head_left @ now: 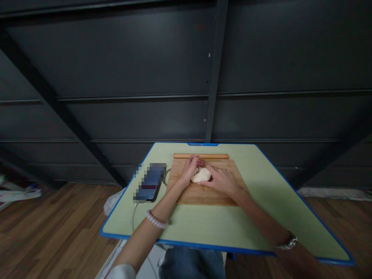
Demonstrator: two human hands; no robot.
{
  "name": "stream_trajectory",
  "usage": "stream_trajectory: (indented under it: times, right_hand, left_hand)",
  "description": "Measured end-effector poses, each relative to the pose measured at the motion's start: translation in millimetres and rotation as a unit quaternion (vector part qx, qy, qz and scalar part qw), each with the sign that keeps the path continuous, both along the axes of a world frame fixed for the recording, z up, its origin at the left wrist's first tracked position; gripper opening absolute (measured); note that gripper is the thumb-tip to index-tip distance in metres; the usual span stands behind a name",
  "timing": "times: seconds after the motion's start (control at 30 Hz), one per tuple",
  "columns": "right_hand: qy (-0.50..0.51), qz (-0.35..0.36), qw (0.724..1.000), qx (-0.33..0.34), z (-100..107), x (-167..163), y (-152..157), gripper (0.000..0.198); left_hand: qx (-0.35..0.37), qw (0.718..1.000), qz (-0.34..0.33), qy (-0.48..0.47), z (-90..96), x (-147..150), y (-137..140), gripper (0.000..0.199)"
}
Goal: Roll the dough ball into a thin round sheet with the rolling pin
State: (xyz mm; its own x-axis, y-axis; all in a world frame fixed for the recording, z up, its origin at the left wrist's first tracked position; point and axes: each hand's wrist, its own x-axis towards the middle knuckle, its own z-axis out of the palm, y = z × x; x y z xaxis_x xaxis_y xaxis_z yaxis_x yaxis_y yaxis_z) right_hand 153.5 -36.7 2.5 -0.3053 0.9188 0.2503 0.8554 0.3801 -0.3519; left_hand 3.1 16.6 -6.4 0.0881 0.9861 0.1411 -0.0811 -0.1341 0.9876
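Observation:
A pale, smooth lump of dough (201, 176) rests on a wooden cutting board (200, 197). My left hand (192, 167) curls around its left and far side, fingers bent over the edge. From the right, my right hand (222, 179) cups the dough, with the thumb on the near side and the fingers reaching behind it. Both hands touch the dough, and parts of the fingertips are hidden behind it. Just beyond the board's far edge lies a wooden rolling pin (201, 156), untouched.
The board sits on a light green table (279, 217) with a blue rim. A phone (151, 182), partly pixelated, lies left of the board, and a white cable (133, 217) runs near it. Dark panels (145, 69) rise behind the table. Wooden flooring (58, 228) surrounds it.

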Motion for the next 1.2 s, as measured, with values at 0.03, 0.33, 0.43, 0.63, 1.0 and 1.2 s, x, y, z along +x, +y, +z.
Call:
stream_trajectory:
  times: [0.03,0.33,0.43,0.63,1.0,1.2]
  right_hand:
    - [-0.007,-0.007,1.0,0.001,0,-1,-1,0.059]
    - [-0.062,-0.061,0.996,0.032,5,-8,-2,0.049]
    - [0.005,-0.071,0.996,0.051,2,-4,3,0.046]
    - [0.202,-0.077,0.975,0.048,-6,7,17,0.05]
    - [0.471,-0.062,0.877,-0.07,-5,7,23,0.052]
    - [0.479,0.023,0.869,-0.12,-12,2,24,0.053]
  left_hand:
    - [0.001,1.0,-0.012,-0.006,-0.1,-1,1,0.02]
    - [-0.005,0.999,-0.05,-0.015,2.0,-1,1,0.026]
    - [0.039,0.998,-0.032,0.042,5.4,-2,-4,0.035]
    - [0.076,0.99,-0.03,0.114,10.2,-2,-10,0.045]
    - [0.123,0.962,-0.143,0.196,4.2,-1,-16,0.041]
    - [0.081,0.985,-0.105,0.113,6.7,-1,-14,0.05]
